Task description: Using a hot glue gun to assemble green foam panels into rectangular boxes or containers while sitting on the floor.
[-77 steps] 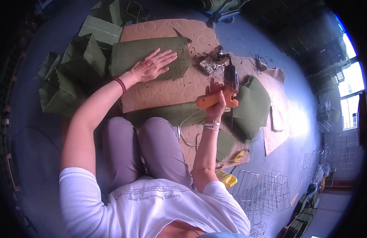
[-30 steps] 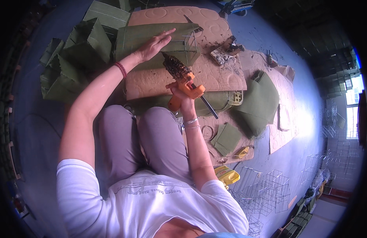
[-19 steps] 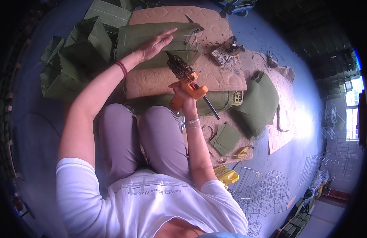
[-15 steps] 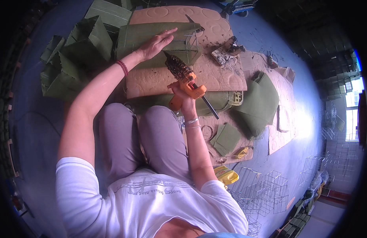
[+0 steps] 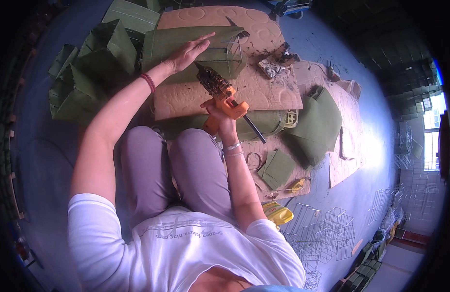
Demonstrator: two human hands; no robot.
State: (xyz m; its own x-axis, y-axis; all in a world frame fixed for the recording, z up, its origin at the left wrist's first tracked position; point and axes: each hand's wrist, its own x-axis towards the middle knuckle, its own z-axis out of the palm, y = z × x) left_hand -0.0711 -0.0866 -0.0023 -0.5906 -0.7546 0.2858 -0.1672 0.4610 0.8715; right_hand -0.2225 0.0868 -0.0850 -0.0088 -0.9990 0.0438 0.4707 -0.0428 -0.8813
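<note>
My right hand (image 5: 221,118) grips an orange glue gun (image 5: 220,95) with a dark, crusted nozzle that points up and left at a green fabric panel (image 5: 186,44). A black stick juts from the gun's back toward the lower right. My left hand (image 5: 188,51) lies flat on that panel, fingers spread, beside a small wire frame (image 5: 225,48) on its right end. The panel rests on a brown embossed cardboard sheet (image 5: 264,90) on the floor in front of my knees.
Folded green fabric boxes (image 5: 89,68) are stacked at the left. More green fabric pieces (image 5: 315,124) lie to the right, with a smaller one (image 5: 277,168) nearer me. Wire frames (image 5: 327,226) sit at the lower right, next to a yellow object (image 5: 278,214). A crusted scrap (image 5: 276,63) lies on the cardboard.
The glue gun has swung from the cardboard's right side across to the green panel, nozzle now pointing up and left. My left hand stays pressed on the panel.
</note>
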